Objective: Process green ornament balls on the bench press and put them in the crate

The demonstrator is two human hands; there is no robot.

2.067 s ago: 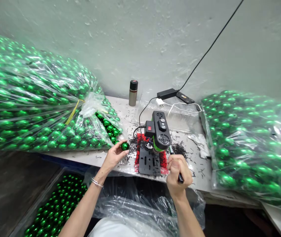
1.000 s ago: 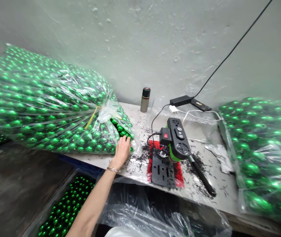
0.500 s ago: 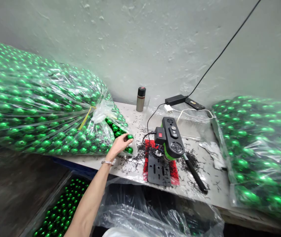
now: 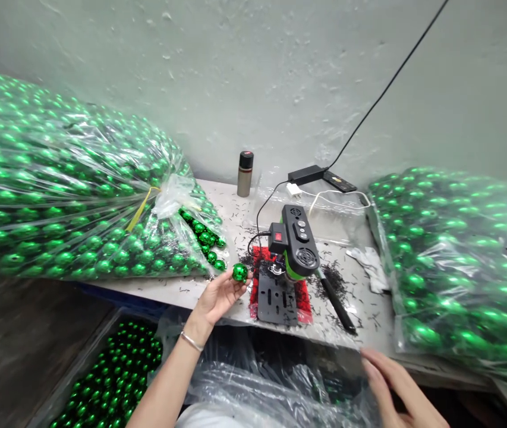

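Fingers of the left hand hold a shiny green ball; the right hand, fingers loosely parted, hangs near a black cylindrical handle.

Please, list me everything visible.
Bags: 2, clear, sides
Balls: many, green, left, right, below
Table: 1, white, centre
Wall: 1, grey, back
Bottle: 1, grey, rear
Machine: 1, black/green, centre
Lever: 1, black, by machine
Mat: 1, red, centre
Bits: many, black, table
Adapter, slab: 1 each, black, rear
Cords: several, black/white, rear
Plug: 1, white, rear
Tray: 1, clear, rear
Cloth: 1, white, right
Sheeting: some, clear, below
Left hand: 1, centre, holding ball
Right hand: 1, lower right
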